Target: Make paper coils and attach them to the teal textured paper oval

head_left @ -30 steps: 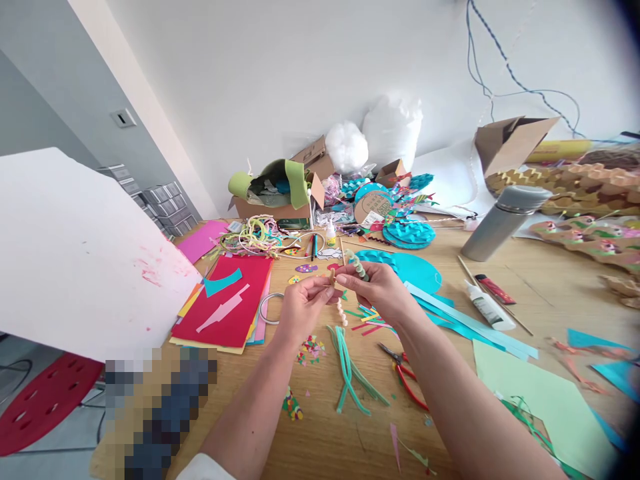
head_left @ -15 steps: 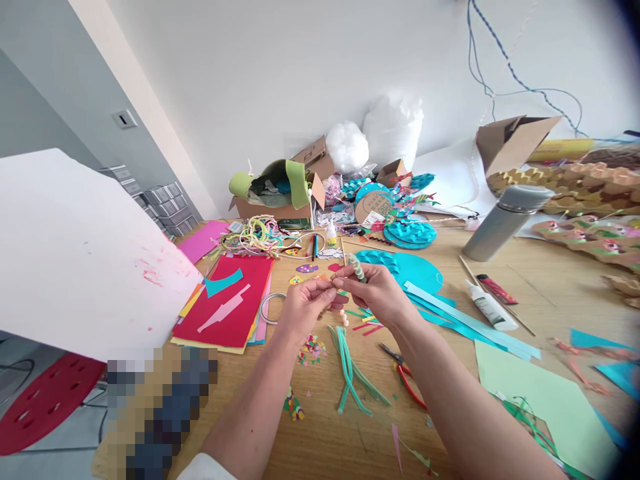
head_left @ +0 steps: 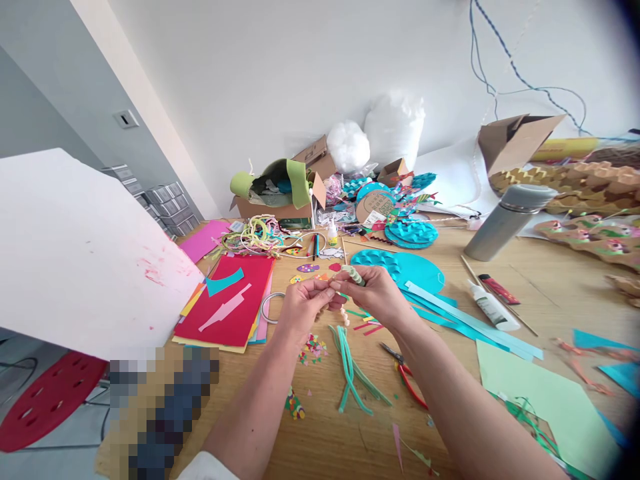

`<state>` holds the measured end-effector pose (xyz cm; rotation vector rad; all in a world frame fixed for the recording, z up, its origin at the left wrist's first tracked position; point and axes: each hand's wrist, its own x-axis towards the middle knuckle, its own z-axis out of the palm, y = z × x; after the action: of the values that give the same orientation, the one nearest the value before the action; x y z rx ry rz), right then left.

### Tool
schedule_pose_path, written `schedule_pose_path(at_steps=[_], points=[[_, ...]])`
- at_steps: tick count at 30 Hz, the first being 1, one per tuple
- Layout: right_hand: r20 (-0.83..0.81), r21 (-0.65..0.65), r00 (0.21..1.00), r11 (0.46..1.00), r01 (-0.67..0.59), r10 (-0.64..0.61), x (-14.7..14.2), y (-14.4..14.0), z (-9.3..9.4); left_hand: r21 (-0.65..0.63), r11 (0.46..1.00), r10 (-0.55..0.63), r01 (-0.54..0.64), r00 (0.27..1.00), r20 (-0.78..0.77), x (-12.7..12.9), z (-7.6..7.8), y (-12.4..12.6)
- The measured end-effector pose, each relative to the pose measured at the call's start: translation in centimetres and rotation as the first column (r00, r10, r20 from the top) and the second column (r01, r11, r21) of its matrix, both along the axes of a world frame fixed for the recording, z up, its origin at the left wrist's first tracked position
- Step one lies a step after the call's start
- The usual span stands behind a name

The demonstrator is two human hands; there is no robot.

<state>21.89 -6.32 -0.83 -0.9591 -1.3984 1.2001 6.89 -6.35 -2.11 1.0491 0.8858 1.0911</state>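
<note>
two hands meet above the middle of the wooden worktop [head_left: 320,433], fingertips almost touching. the left hand [head_left: 300,308] pinches the near end of a small coiled pipe cleaner [head_left: 356,275], pale green and white, while the right hand [head_left: 377,293] grips the same piece from the other side, its twisted end poking up past the thumb. a short string of pale beads [head_left: 344,315] hangs down between the two hands.

taking the coiled pipe cleaner as the landmark: directly below it, on the worktop, lies a bundle of green pipe cleaners [head_left: 353,370], with confetti scraps [head_left: 313,347] just to its left and red-handled pliers [head_left: 407,380] just to its right. left of it sits a stack of coloured paper [head_left: 230,303] with a red sheet on top, and a metal ring [head_left: 270,308] rests by the edge of that stack. right of it lie turquoise paper strips [head_left: 465,320] and a white glue bottle [head_left: 493,307]; further right, a grey flask [head_left: 507,220] lies on its side. behind it, a turquoise paper disc [head_left: 405,267] lies flat, and beyond that a cardboard box [head_left: 273,193] stands against the wall. a large white board [head_left: 75,253] leans well to the left.
</note>
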Motion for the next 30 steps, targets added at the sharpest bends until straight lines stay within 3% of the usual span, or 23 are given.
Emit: schedule_pose_path(at_steps=[6,13,20,25,30], points=[[0.074,0.006,0.996,0.999,0.044,-0.045,0.2,0.1,-0.4,-0.005,1.000,0.026,-0.026,1.000,-0.001,0.1,0.4,-0.2],[0.052,0.013,0.997,0.998,0.058,-0.059,-0.1,0.2,-0.8,-0.015,0.999,0.032,-0.032,0.999,0.022,0.4,0.2,-0.3],[-0.023,-0.037,0.994,0.994,0.107,-0.108,-0.7,0.3,-1.4,-0.009,0.999,0.036,-0.036,0.999,-0.007,0.4,0.0,-0.2],[-0.135,-0.179,0.988,0.983,0.050,-0.075,-0.6,0.5,-1.7,-0.033,0.999,0.032,-0.031,0.999,0.024,0.5,0.0,-0.1],[-0.268,-0.213,0.963,0.977,-0.030,-0.028,-0.5,0.4,-1.1,-0.086,0.996,0.003,0.002,0.998,0.056,0.4,0.1,-0.1]])
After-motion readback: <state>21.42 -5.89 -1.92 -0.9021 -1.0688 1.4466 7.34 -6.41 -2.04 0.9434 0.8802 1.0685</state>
